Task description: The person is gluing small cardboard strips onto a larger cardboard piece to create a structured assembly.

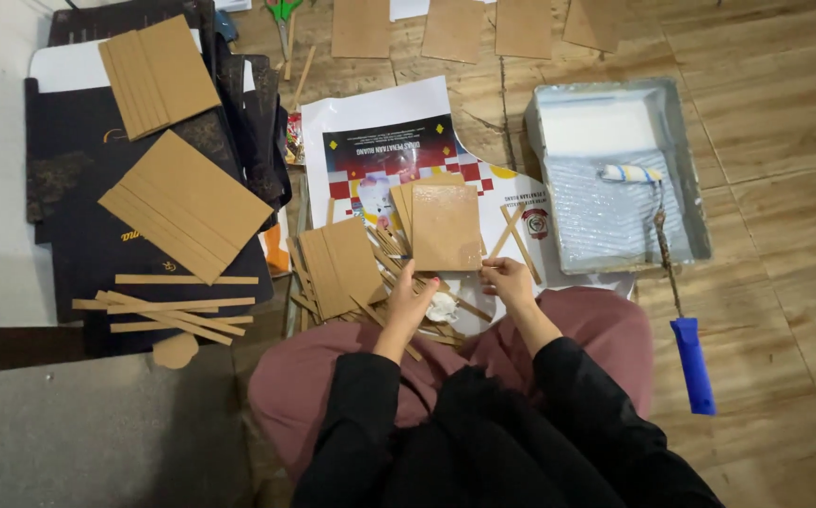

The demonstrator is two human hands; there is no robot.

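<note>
Brown cardboard panel [446, 228] is pinched at its lower corners by closed left hand [410, 299] and right hand [507, 280]; a loosened grip risks dropping it onto the loose cardboard strips [384, 246], scattering them.

head cam | looks steeply down over lap at floor [766, 188] | near, one view

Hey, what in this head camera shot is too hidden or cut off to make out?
- Left hand fingertips: hidden under the brown board.
- Scissors: cut off by the top edge.
- Strips under the board stack: covered, uncountable.
- Roller handle grip detail: too small.
</note>
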